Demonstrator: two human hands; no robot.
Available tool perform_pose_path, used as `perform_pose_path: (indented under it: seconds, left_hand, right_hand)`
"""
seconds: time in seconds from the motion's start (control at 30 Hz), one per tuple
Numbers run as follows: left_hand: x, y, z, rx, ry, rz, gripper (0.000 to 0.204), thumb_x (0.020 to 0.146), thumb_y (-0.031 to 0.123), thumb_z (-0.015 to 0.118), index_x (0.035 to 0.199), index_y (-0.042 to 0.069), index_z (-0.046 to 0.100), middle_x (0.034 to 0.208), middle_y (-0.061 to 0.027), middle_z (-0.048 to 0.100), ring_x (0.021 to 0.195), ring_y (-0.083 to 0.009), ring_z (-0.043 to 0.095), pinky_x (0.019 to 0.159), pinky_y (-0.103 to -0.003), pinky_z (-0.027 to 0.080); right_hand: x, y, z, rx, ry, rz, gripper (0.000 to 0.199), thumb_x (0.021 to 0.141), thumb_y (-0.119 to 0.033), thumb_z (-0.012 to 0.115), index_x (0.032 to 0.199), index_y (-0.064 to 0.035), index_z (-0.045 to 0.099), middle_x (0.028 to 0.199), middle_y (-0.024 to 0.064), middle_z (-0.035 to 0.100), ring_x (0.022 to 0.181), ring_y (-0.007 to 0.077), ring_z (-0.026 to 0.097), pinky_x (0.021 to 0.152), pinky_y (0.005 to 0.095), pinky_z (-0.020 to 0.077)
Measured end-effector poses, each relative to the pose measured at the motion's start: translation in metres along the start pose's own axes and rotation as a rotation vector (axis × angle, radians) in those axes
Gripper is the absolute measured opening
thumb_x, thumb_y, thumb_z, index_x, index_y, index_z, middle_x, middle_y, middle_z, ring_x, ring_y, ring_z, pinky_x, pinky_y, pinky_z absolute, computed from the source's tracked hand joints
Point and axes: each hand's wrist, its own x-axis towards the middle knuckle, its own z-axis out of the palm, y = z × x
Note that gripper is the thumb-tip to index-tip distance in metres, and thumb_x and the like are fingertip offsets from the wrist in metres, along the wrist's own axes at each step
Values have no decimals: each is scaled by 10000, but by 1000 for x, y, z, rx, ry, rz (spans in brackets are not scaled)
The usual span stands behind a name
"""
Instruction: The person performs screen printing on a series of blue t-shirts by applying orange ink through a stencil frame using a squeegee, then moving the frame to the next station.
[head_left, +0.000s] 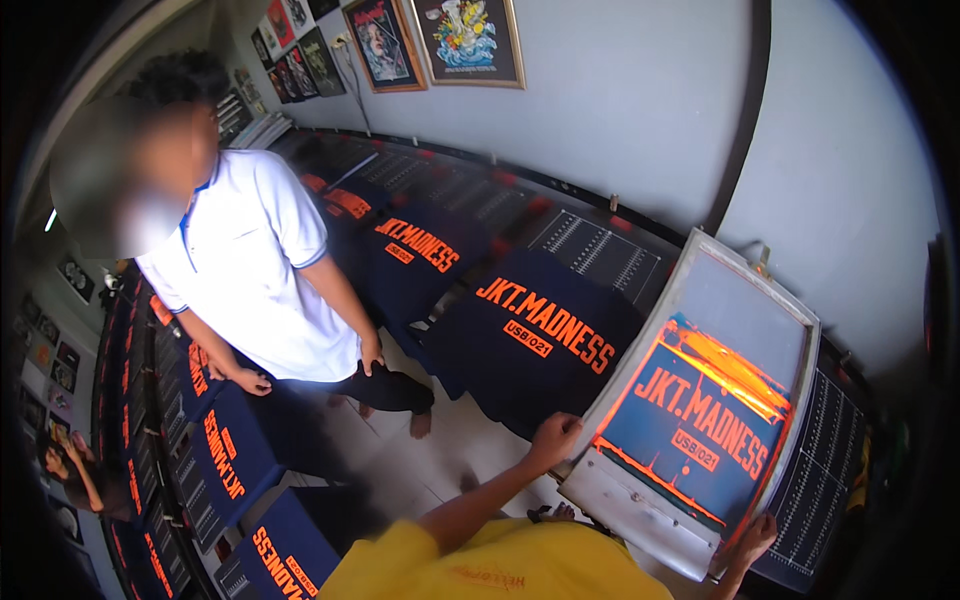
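My left hand (556, 441) is closed on the left edge of a screen printing frame (640, 500). Toward the near right corner, my right hand (757, 538) grips the opposite edge with bent fingers. The frame has a pale rim and a mesh with lettering, streaked with bright orange ink (735, 372) along its far part and more thinly along its near part. It lies tilted over a dark printing board, and what is directly under the mesh is partly hidden. Left of it, a navy shirt (500, 385) with orange lettering lies on its board.
A person in a white polo shirt (250, 240) stands at the left between two rows of boards. Navy printed shirts (225, 455) lie along both rows. A dark board with white grid marks (815, 490) is at the right. Framed pictures (468, 42) hang on the wall.
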Motion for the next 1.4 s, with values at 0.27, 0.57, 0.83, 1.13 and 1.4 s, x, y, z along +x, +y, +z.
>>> perform_pose_path:
  seconds: [0.27,0.57,0.83,1.13,1.4]
  left_hand:
    - [24,-2,-161,4,-28,74,278,914,238,626,975,-23,697,897,-181,675,847,-289,674,749,-363,507]
    - [76,-51,-355,-17,-52,30,288,921,233,612,948,-41,695,813,-190,666,799,-289,666,721,-374,494]
    - [135,-66,-422,29,-164,-1,349,925,265,591,816,-65,629,736,-220,610,669,-289,597,631,-402,434]
    - [168,-61,-409,-73,-147,-27,360,924,274,600,881,-77,668,717,-194,645,702,-230,644,667,-369,465]
    - [179,-60,-405,-53,-179,-36,345,920,258,611,878,-79,671,709,-165,655,669,-206,620,651,-358,465]
  right_hand:
    - [-112,-139,19,43,60,-81,305,914,-140,521,1044,107,645,809,100,658,708,143,558,658,318,461]
    - [-262,-353,54,64,86,-1,283,885,-100,541,1057,88,664,889,173,711,827,202,669,753,323,507]
    - [-289,-406,114,-79,141,-25,257,847,-97,561,985,75,693,844,217,706,786,269,683,766,346,514]
    - [-270,-433,122,-132,148,40,286,840,-119,566,1026,58,692,930,226,711,904,337,692,841,381,514]
    - [-263,-422,134,-133,133,47,286,854,-126,569,1036,58,689,945,232,709,923,343,690,842,386,512]
